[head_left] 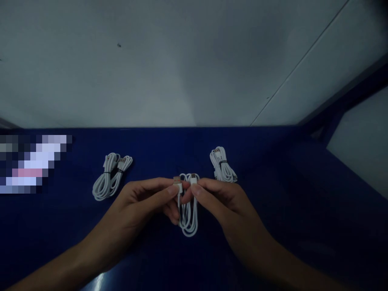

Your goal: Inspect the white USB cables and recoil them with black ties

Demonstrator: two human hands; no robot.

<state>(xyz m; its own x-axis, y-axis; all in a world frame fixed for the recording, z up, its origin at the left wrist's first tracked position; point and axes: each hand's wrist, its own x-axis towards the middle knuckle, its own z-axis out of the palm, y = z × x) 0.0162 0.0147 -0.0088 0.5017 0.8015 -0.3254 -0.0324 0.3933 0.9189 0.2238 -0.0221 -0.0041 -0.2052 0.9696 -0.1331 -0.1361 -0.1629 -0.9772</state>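
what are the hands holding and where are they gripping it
Both hands, left and right, hold one coiled white cable, each pinching a plug at its top end.

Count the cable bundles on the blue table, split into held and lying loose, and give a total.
White cable bundle held in both hands: 1, with the left hand and right hand each pinching a plug end of the held cable.
White cable bundles lying on the blue table: 3, the left pair and the right bundle.
Total: 4
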